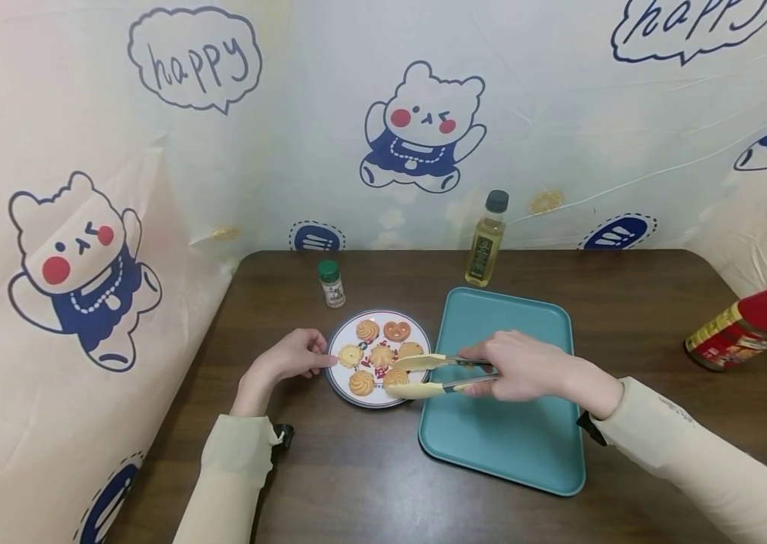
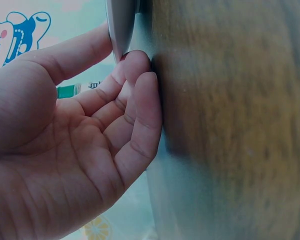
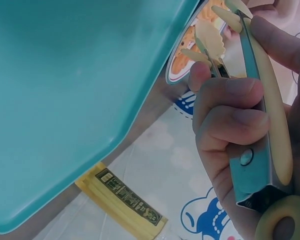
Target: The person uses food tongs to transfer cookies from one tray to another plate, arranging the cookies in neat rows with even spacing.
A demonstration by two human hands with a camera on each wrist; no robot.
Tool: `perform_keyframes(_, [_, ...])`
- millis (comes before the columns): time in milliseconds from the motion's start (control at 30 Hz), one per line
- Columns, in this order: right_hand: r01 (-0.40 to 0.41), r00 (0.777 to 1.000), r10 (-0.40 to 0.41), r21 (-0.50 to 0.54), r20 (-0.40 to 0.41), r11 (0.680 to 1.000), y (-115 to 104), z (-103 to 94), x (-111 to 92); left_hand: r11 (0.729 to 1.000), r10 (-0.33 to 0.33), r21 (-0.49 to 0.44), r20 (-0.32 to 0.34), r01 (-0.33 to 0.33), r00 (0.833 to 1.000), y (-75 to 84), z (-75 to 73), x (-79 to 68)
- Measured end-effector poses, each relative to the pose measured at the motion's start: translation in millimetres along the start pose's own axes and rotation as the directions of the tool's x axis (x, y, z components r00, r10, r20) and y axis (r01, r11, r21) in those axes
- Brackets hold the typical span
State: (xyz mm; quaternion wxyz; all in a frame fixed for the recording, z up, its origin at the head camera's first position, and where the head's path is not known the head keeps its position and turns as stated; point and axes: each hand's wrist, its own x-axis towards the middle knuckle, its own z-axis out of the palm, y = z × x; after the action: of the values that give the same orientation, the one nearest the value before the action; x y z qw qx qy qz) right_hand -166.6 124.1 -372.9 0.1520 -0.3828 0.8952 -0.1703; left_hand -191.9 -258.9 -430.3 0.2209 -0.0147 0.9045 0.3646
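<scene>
My left hand [image 1: 291,355] holds the left rim of a round white plate [image 1: 371,399], thumb on top and fingers curled underneath in the left wrist view. Several cookies [image 1: 361,383] lie on the plate, one of them a pretzel-shaped cookie [image 1: 397,331]. A pair of tongs [image 3: 276,120] with pale yellow tips is gripped in my right hand [image 1: 526,366]. Their spread tips reach over the plate's right side, around the cookies there. Under my right hand lies a teal tray [image 1: 505,446], its left edge close against the plate.
Behind the plate stands a green-capped shaker [image 1: 332,284]. An oil bottle [image 1: 486,240] is at the tray's far edge. To the far right is a red bottle [image 1: 750,325] with a yellow cap. A printed cloth [image 1: 329,98] hangs behind the brown table [image 1: 342,483].
</scene>
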Motion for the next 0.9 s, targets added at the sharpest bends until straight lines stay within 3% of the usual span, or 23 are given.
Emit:
perform_keyframes(467, [-0.045,0.999,0.045,0.013,-0.014,0.999,-1.5,-4.2,-4.5,1.000,-0.003,0.003,-0.003,0.003,1.000,-0.1,0.0,1.1])
perform_keyframes(900, [0.003,0.989,-0.002,0.005,-0.146,1.000,7.7,-6.3,-15.2,1.000,0.000,-0.001,0.004,0.000,1.000,-0.6,0.1,0.4])
